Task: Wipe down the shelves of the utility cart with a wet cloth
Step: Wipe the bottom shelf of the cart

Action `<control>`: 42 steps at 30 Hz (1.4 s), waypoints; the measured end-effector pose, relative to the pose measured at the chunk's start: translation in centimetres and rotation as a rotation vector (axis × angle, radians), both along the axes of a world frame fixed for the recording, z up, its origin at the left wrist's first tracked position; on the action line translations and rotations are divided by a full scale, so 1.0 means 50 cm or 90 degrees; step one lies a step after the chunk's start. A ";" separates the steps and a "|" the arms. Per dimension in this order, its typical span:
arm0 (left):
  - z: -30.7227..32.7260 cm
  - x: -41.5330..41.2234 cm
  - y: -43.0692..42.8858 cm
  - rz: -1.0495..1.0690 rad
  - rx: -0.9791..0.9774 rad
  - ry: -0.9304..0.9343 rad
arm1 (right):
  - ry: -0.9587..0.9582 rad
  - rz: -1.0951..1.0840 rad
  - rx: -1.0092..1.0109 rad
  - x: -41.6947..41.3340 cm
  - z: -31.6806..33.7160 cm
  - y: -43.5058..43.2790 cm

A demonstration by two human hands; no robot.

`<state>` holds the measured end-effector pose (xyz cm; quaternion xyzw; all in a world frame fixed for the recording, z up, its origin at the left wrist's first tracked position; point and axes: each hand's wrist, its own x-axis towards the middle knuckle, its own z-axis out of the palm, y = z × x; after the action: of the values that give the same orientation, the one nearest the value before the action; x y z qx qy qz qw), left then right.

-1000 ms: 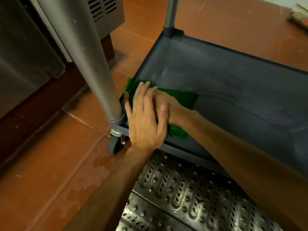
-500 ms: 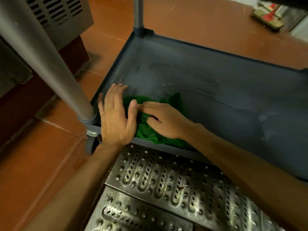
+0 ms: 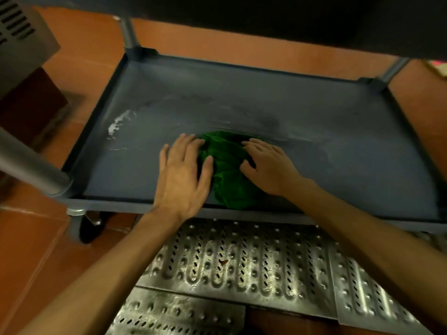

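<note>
Edges: raised rim (image 3: 242,66) ringing smooth grey shelf (image 3: 326,131); room lying open toward 3 o'clock.
Fingers: I'm pressing left hand (image 3: 180,175), right hand (image 3: 268,168) flat, released, onto crumpled green cloth (image 3: 227,172).

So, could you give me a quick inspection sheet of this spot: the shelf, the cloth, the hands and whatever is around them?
Surface: grey bottom shelf of the cart, with wet streaks and a white smear at its left.
Job's things: green cloth, bunched on the shelf near the front edge.
Clutter: nothing seen.
Grippers: left hand lies flat with straight fingers, its thumb on the cloth; right hand presses the cloth's right side with spread fingers.
Cables: nothing seen.
Surroundings: tiled floor, perforated metal grating in front of the cart, caster wheel, vented metal cabinet at left.
</note>
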<state>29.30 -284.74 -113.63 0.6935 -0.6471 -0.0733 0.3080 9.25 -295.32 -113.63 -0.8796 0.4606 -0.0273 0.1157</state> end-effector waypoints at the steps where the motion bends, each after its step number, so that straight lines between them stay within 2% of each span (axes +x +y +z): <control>1: 0.003 -0.017 -0.007 -0.012 0.004 0.003 | -0.005 -0.015 -0.012 -0.014 0.000 -0.002; 10: -0.016 -0.078 -0.021 -0.050 0.042 -0.003 | 0.016 -0.168 -0.051 -0.169 -0.003 -0.030; 17: -0.025 -0.132 -0.045 -0.100 0.063 -0.019 | 0.053 -0.298 -0.025 -0.347 0.011 -0.037; 21: -0.027 -0.170 -0.058 -0.129 0.066 -0.023 | 0.033 -0.417 -0.043 -0.450 0.025 -0.022; 28: -0.036 -0.184 -0.055 -0.169 0.064 -0.039 | 0.083 -0.613 -0.059 -0.588 0.030 0.004; 32: -0.036 -0.184 -0.058 -0.167 0.070 -0.027 | 0.062 -0.617 -0.085 -0.586 0.030 0.011; 35: -0.033 -0.189 -0.059 -0.183 0.061 -0.032 | -0.024 -0.595 -0.004 -0.562 0.041 0.041; 38: -0.032 -0.191 -0.054 -0.199 0.060 -0.065 | 0.072 -0.554 0.111 -0.542 0.027 0.067; 42: -0.032 -0.187 -0.050 -0.173 0.067 -0.062 | 0.110 -0.583 0.065 -0.540 0.005 0.044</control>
<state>19.95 -287.22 -115.22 0.6175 -0.7444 -0.1142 0.2271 -17.75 -293.10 -113.37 -0.5781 0.8101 0.0201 0.0961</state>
